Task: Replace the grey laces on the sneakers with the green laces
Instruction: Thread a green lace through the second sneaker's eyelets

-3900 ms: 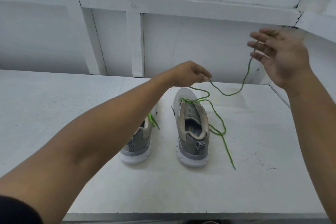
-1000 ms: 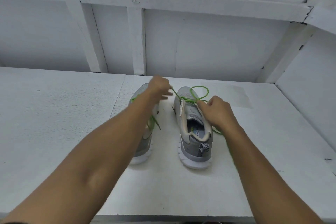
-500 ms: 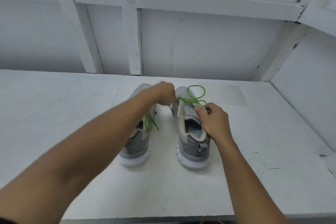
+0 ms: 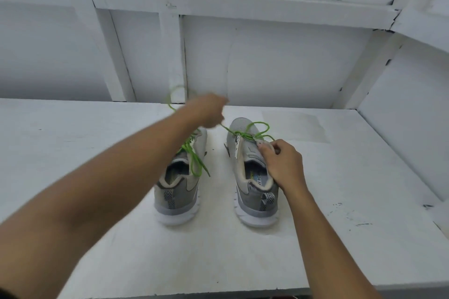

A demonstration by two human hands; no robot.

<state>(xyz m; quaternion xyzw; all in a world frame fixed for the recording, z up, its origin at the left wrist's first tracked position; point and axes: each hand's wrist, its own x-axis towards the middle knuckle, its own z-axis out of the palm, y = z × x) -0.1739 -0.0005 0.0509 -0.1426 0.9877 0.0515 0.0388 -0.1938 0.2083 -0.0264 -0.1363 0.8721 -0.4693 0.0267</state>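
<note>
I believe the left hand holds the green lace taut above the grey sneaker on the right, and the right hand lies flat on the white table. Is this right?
Not quite. The head view shows the right hand gripping the upper of the grey sneaker on the right, not flat on the white table. The rest holds.
</note>
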